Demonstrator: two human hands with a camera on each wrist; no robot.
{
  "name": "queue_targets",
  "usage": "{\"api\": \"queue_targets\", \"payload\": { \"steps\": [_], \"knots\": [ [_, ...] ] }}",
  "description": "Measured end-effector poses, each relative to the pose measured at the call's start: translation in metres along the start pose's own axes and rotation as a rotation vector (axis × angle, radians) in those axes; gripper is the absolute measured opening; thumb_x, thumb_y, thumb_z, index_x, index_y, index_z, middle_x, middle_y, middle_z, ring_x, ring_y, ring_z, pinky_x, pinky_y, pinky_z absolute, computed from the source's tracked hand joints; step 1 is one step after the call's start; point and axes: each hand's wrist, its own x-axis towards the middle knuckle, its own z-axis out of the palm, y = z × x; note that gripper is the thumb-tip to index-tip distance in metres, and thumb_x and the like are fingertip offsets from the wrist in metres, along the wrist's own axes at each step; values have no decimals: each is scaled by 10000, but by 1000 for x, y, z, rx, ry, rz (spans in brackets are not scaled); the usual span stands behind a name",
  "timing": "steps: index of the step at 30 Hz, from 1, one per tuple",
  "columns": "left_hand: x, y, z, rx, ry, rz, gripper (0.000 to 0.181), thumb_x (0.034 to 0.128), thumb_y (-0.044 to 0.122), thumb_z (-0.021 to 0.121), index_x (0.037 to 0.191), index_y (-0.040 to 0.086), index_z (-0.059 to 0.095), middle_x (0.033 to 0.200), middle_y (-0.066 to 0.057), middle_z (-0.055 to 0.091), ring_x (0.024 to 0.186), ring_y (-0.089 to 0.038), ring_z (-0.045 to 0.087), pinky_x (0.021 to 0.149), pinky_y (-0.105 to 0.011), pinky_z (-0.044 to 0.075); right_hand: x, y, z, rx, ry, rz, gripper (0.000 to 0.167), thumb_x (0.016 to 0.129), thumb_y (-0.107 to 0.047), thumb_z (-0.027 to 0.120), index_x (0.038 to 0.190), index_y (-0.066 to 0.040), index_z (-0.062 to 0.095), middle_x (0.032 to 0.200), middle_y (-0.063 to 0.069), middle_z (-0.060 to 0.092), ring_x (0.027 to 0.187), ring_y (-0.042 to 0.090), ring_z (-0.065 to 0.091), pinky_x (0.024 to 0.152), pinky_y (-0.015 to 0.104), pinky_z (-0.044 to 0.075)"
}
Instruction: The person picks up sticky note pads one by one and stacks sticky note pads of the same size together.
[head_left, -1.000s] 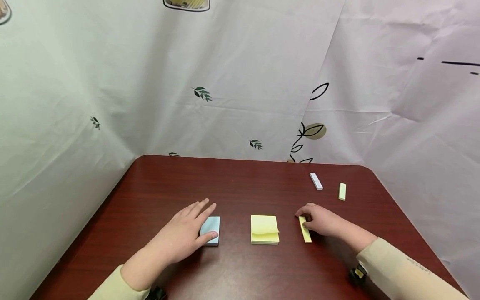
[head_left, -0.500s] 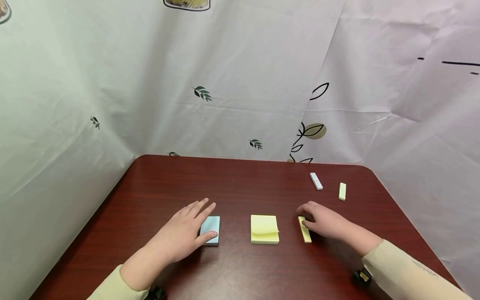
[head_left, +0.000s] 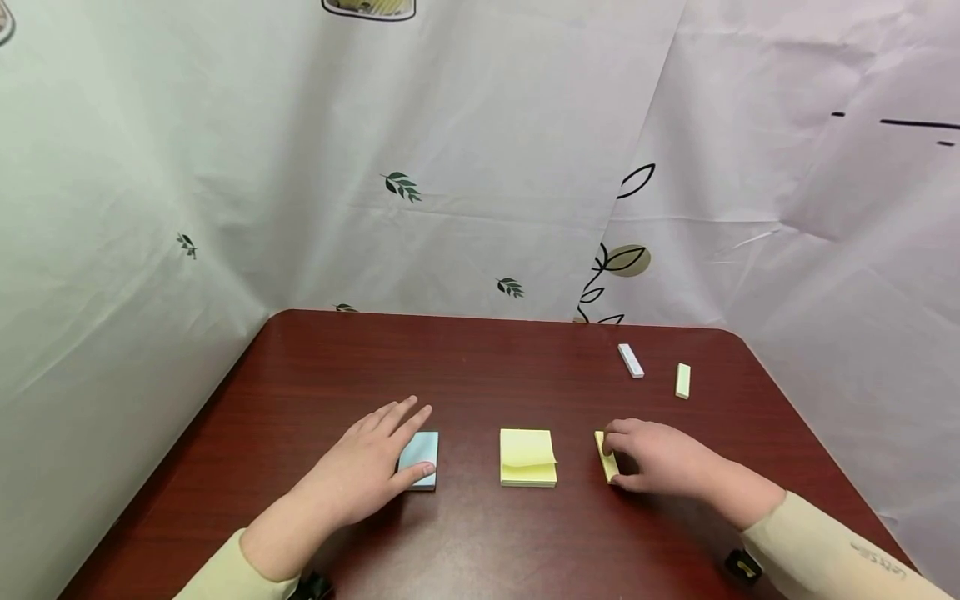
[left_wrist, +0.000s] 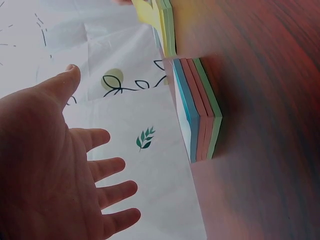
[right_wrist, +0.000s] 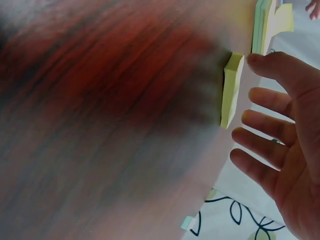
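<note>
My left hand (head_left: 356, 475) hovers over a blue-topped stack of sticky notes (head_left: 423, 448), thumb and fingers spread. In the left wrist view that stack (left_wrist: 199, 112) shows blue, pink and green layers, apart from the fingers. On the right, a narrow yellow sticky-note pad (head_left: 610, 469) lies on the table, partly covered by my right hand (head_left: 667, 460). The right wrist view has this pad (right_wrist: 231, 92) lying flat, with the loosely bent fingers and thumb above it and a gap between. A square yellow sticky-note stack (head_left: 528, 454) sits between the two hands, its top sheet lifted at one edge.
Farther back on the right lie a white narrow pad (head_left: 631, 361) and a pale green narrow pad (head_left: 682, 381). The dark red wooden table (head_left: 420, 358) has rounded far corners. A white patterned cloth (head_left: 450, 233) hangs behind and beside it.
My right hand has shifted right and nearer to me, its thumb now by the narrow yellow pad's near end. The left hand and the sticky notes hold their places.
</note>
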Motion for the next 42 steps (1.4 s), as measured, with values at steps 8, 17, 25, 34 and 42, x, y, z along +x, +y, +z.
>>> {"api": "queue_targets", "payload": {
  "steps": [8,17,25,34,42],
  "knots": [
    [-1,1,0,2,3,4,744,954,573,545,1537,144,375,1571,-115,344,1408,-374,360,1102,-554,309,-1,-1,5,-34,-39,-29,258,745,-296,806,824,-217,573,897,-125,470,703,37,441,635,267,449],
    [-1,1,0,-2,-2,-3,741,955,570,546,1537,144,375,1567,-118,352,1411,-373,355,1106,-551,303,0,0,8,-38,-31,-49,225,764,-260,790,815,-213,575,852,-131,450,689,22,411,614,241,425],
    [-2,2,0,-2,-6,-8,740,955,572,545,1535,144,378,1567,-114,353,1417,-369,347,1109,-553,298,0,0,4,-8,-43,-48,166,807,-265,770,851,-194,627,894,-115,493,711,15,442,642,249,449],
    [-1,1,-1,9,-1,-3,744,957,587,526,1537,145,377,1566,-110,356,1416,-363,351,1110,-546,300,-1,1,1,6,-44,-49,144,814,-243,769,881,-163,670,950,-80,553,775,46,517,681,283,486],
    [-1,1,0,12,2,2,750,961,611,498,1534,142,381,1569,-106,350,1409,-371,360,1107,-547,305,-3,-2,3,-34,-27,-13,179,820,-312,759,898,-168,687,946,-87,541,826,82,531,734,312,501]
  ]
}}
